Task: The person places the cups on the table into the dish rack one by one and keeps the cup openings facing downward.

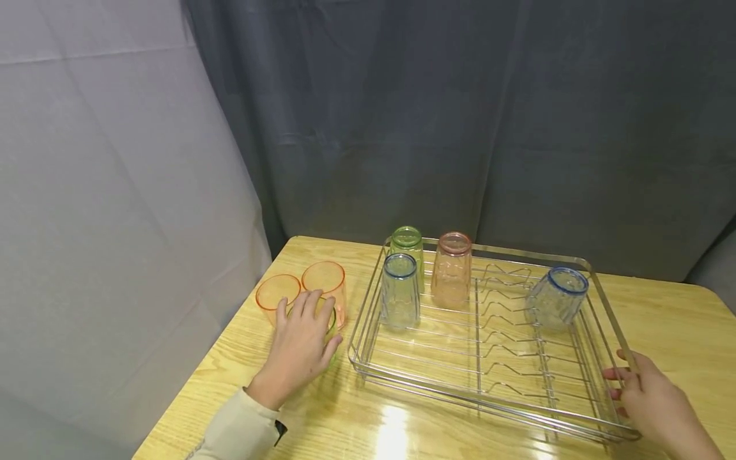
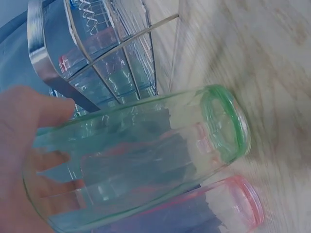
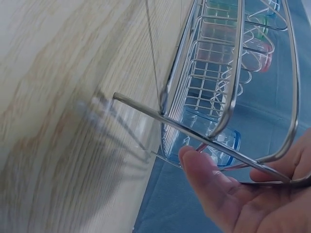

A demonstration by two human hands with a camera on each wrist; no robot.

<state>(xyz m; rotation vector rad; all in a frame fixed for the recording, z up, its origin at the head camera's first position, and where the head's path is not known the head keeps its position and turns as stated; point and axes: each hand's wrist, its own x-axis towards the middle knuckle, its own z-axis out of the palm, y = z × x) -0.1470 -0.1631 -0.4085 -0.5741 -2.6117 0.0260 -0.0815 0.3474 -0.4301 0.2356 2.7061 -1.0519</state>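
Observation:
My left hand (image 1: 301,348) reaches down over a clear green glass (image 2: 136,160), gripping it near its open rim. In the left wrist view the thumb lies on one side of this glass and fingers show through its wall. Whether its base touches the table cannot be told. Two orange-rimmed glasses (image 1: 324,278) stand mouth up just beyond that hand. My right hand (image 1: 661,399) holds the right end of a wire dish rack (image 1: 477,399), its thumb and fingers on either side of the metal frame (image 3: 214,143).
On the rack, a green glass (image 1: 407,239), a blue-rimmed glass (image 1: 400,297) and a pink glass (image 1: 452,275) stand upside down at the left. Another blue-rimmed glass (image 1: 554,300) leans at the right. Behind the wooden table (image 1: 230,383) hangs a dark curtain (image 1: 402,128).

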